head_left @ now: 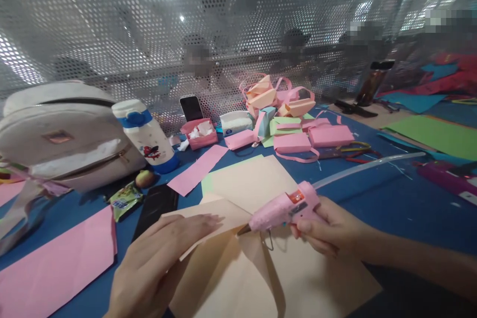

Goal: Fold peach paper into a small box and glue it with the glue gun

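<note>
My right hand point(331, 228) is wrapped round a pink glue gun point(285, 208), with a long clear glue stick point(368, 164) jutting from its back. The gun's dark nozzle points left and meets the folded edge of a cream paper piece point(219, 268). My left hand point(160, 248) grips the raised flap of that paper, its fingers lying over the top and the thumb hidden below. More cream sheets point(257, 174) lie under and behind the folded piece, with a green sheet edge showing at their left.
Finished-looking pink, green and orange paper bags point(292, 141) crowd the back. On the left are a grey backpack point(59, 134), a white-and-blue bottle point(145, 136), a dark phone point(154, 208) and pink paper point(63, 263). Green sheets point(432, 134) and a purple object point(447, 181) lie right. A perforated metal screen rises behind.
</note>
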`<state>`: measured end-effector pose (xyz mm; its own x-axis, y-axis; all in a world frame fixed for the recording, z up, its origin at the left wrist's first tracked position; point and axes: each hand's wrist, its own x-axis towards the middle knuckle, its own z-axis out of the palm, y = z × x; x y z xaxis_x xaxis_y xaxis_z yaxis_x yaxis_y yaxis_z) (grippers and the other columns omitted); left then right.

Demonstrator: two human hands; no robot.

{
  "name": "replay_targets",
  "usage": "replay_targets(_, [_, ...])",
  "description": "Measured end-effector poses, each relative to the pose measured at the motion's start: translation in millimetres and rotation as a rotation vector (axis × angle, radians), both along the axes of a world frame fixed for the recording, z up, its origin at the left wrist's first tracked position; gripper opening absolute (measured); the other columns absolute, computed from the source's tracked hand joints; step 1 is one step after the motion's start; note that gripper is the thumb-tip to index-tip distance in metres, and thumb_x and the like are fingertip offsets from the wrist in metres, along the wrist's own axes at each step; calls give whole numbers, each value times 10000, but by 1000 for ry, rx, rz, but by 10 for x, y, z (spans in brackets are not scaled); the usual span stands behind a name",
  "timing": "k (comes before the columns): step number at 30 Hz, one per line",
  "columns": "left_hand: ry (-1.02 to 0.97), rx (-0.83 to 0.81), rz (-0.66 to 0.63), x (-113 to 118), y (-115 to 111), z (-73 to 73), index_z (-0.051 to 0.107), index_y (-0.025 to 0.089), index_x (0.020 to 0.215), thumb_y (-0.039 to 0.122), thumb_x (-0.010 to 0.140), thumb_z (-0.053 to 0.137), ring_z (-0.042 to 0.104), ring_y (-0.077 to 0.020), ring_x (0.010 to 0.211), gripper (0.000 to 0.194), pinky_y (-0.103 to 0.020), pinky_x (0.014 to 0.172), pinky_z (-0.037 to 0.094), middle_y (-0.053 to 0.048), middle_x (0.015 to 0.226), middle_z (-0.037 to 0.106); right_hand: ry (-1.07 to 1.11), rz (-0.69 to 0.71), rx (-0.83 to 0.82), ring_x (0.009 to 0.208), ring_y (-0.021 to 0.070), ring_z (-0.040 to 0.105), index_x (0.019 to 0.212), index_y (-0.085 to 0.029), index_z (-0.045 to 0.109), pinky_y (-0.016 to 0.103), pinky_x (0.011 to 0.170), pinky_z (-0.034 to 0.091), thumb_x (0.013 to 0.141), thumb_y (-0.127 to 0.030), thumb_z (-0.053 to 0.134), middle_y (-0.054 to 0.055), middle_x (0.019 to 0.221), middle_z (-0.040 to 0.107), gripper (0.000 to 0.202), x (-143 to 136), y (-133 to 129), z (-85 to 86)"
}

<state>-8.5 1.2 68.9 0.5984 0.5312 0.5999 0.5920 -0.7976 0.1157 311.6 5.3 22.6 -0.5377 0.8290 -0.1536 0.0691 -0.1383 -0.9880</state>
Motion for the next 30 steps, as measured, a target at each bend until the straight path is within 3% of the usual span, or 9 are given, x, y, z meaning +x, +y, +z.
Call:
replay_targets(6, [-25, -16, 19, 3, -23, -29, 589, 360, 1300, 131, 946, 423, 747, -162, 992, 453, -261, 855, 606, 34, 1111, 775, -37, -9, 9, 369, 62, 287, 805, -174, 553, 204, 408, 230, 847, -624, 601, -101, 405, 360, 455, -9, -22, 69])
replay_targets(12, [-27, -31, 12, 16, -20, -33, 558, 392, 1336, 78, 897, 421, 755, -190, 965, 557, -312, 788, 634, 30, 1101, 775, -54, 6, 16, 376, 64, 286, 758, -188, 520, 208, 402, 223, 848, -630, 593, -96, 418, 356, 456, -19, -33, 94])
replay_targets(18, [-34, -23, 18, 31, -18, -24, 599, 351, 1259, 66, 885, 441, 753, -157, 953, 496, -261, 818, 619, 43, 1091, 779, -79, 9, 69, 375, 64, 297, 675, -194, 492, 204, 391, 235, 868, -634, 573, -88, 408, 341, 487, -4, -21, 73])
replay_targets(30, [-23, -8, 27, 48, -25, -26, 610, 325, 1230, 91, 929, 429, 749, -123, 961, 422, -198, 855, 585, 38, 1068, 785, -54, -6, 74, 372, 67, 291, 762, -182, 535, 202, 379, 244, 887, -646, 566, -97, 416, 341, 482, 25, -49, 40])
